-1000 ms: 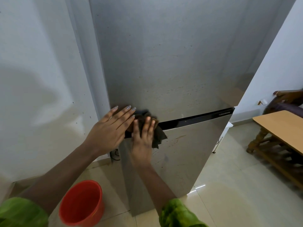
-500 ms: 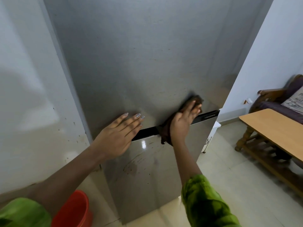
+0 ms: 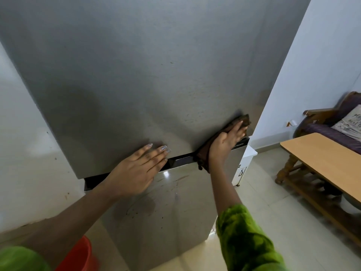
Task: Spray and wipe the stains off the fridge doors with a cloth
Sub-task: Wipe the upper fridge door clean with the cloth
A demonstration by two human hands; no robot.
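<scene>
Grey brushed-metal fridge upper door (image 3: 146,75) fills most of the head view, with the matching grey lower door (image 3: 175,222) below it and a black recessed strip (image 3: 181,159) running between the two.

A brown crumpled cloth (image 3: 203,159) lies against the fridge at the right end of that strip, covering the bottom right corner of the upper door and hanging down onto the top of the lower one. The right hand (image 3: 224,145) lies on the cloth with fingers stretched out, pressing it to the metal; its grip is flat and not curled round the fabric. The left hand (image 3: 136,171) lies flat across the strip further left, fingers straight on the upper door and palm on the lower one, its grip spread wide and holding nothing.

Brown ring-shaped smears (image 3: 140,206) and fine streaks mark the lower door under the left hand. Faint lettering on the strip by the right hand is too blurred to read, as is the print on a pale cushion (image 3: 349,122) on the purple sofa at far right.

A red plastic bucket (image 3: 78,255) stands on the floor at lower left, and a green patterned sleeve (image 3: 244,241) covers the right forearm.
</scene>
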